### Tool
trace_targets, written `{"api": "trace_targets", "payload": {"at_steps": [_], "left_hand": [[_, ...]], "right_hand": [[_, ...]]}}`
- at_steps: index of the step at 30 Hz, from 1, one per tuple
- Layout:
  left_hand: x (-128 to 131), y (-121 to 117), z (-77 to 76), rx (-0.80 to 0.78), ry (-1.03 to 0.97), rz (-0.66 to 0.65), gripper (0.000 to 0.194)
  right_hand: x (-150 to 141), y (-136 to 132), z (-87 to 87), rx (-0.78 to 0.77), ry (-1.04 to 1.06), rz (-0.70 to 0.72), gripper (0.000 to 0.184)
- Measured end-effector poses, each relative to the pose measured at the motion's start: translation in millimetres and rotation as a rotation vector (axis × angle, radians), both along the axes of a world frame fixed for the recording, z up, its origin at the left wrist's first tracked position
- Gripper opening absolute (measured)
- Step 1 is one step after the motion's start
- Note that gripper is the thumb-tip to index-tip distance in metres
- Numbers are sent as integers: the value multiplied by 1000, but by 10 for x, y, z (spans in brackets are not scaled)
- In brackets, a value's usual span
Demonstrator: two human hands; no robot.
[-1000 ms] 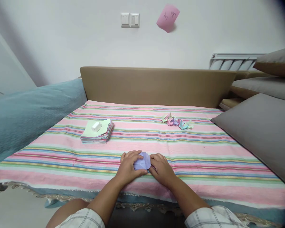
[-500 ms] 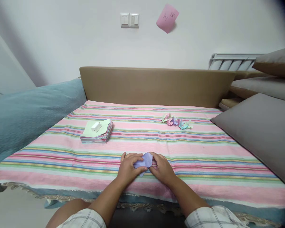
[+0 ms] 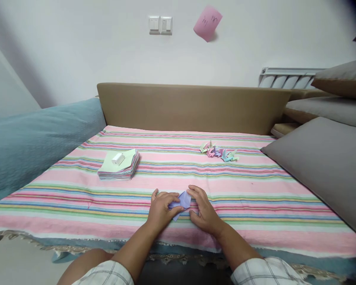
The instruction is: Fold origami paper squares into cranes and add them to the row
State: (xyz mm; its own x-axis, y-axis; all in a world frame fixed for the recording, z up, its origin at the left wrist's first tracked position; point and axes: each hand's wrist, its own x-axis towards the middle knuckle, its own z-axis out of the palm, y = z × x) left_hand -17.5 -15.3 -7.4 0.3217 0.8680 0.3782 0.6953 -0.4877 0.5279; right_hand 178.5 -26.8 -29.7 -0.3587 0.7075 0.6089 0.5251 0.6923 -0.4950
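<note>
A partly folded sheet of purple origami paper is held low over the striped cloth, near the front of the seat. My left hand grips its left side between thumb and fingers. Just right of the paper is my right hand, its thumb and fingers spread apart with nothing between them. Whether a right fingertip still brushes the paper's upper corner I cannot tell. Part of the paper is hidden behind the left fingers.
Back left lies a stack of coloured paper with a white block on top. Several folded paper cranes sit at the back right. Grey cushions line the right side, a blue-covered armrest the left.
My right hand has let go of the paper's right side, its fingers and thumb opening apart. My left hand keeps its hold. The whole view has shifted slightly.
</note>
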Motion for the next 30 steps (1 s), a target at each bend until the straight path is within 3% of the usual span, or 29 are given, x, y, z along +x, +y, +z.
{"api": "trace_targets", "payload": {"at_steps": [9, 14, 21, 30], "left_hand": [[-10, -10, 25, 41, 55, -58, 11], [-79, 2, 24, -17, 61, -97, 13], [-181, 24, 24, -96, 89, -132, 14], [-173, 52, 29, -160, -19, -61, 14]], "right_hand": [[45, 29, 101, 6, -98, -24, 27], [104, 51, 129, -97, -110, 11, 16], [128, 70, 136, -230, -79, 42, 14], [98, 96, 107, -247, -61, 4, 13]]}}
